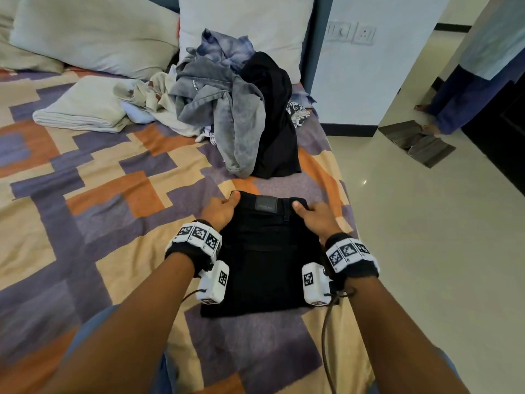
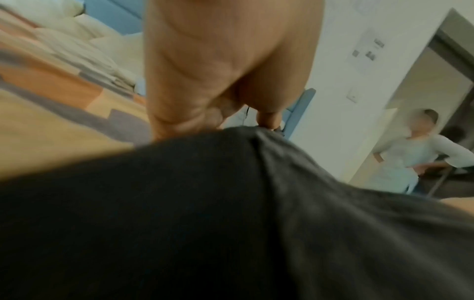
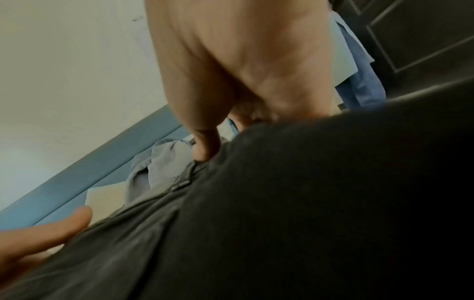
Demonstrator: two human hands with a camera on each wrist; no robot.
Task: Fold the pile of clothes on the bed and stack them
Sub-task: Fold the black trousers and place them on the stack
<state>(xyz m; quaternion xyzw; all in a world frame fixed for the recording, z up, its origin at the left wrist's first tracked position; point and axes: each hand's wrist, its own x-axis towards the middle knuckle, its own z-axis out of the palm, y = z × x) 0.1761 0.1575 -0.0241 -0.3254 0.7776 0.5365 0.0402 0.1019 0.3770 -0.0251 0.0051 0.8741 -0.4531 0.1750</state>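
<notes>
Black jeans [image 1: 264, 251], folded into a compact rectangle with the waistband patch facing up, lie on the patterned bedspread [image 1: 99, 209] near the bed's right edge. My left hand [image 1: 220, 210] grips the far left corner, thumb on top. At the far right corner my right hand [image 1: 316, 218] grips the same way. In the wrist views the dark jeans [image 2: 231, 223] [image 3: 307, 203] fill the lower frame, with the left hand [image 2: 218, 71] and the right hand [image 3: 243, 60] pinching the edge. An unfolded pile of clothes [image 1: 227, 109] sits beyond, against the pillows.
A folded cream cloth [image 1: 82, 106] lies left of the pile. Two pale pillows [image 1: 91, 32] [image 1: 244, 24] lean on the headboard. The bed's edge drops to a shiny floor [image 1: 412, 251] on the right. A person [image 1: 468, 81] stands in the doorway near grey mats [image 1: 417, 140].
</notes>
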